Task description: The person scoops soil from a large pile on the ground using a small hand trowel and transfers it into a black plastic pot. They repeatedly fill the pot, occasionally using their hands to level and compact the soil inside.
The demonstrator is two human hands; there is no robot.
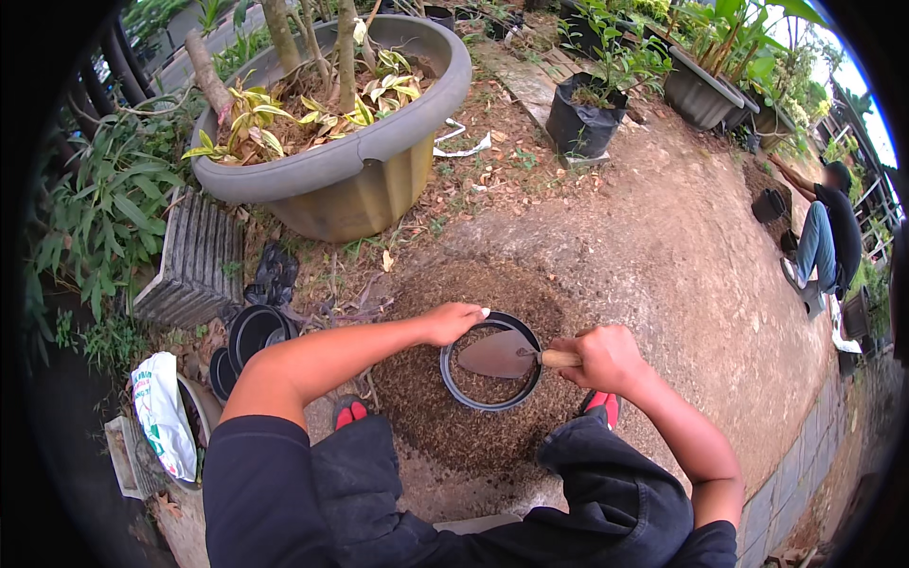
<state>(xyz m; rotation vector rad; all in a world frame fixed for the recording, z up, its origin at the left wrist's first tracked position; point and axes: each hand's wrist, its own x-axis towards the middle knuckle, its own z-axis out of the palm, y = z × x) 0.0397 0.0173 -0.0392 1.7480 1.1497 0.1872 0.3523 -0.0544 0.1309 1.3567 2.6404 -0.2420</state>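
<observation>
A round black plastic plant pot (pixel 490 406) stands on a mound of brown soil mix (pixel 454 440) between my feet. My left hand (pixel 454 323) grips its far left rim. In my right hand (pixel 600 358) is the wooden handle of a pointed trowel (pixel 501 353). The trowel's flat metal blade lies over the pot's opening, its tip toward the left. Loose brown soil shows inside the pot around the blade; how deep it reaches is hard to tell.
A large planter (pixel 341 206) stands ahead to the left. Near my left arm are empty black pots (pixel 259 334), a ribbed concrete block (pixel 192 263) and a white printed sack (pixel 163 415). A black grow bag (pixel 586 117) holds a shrub. Far right, another person (pixel 831 227) sits beside pots.
</observation>
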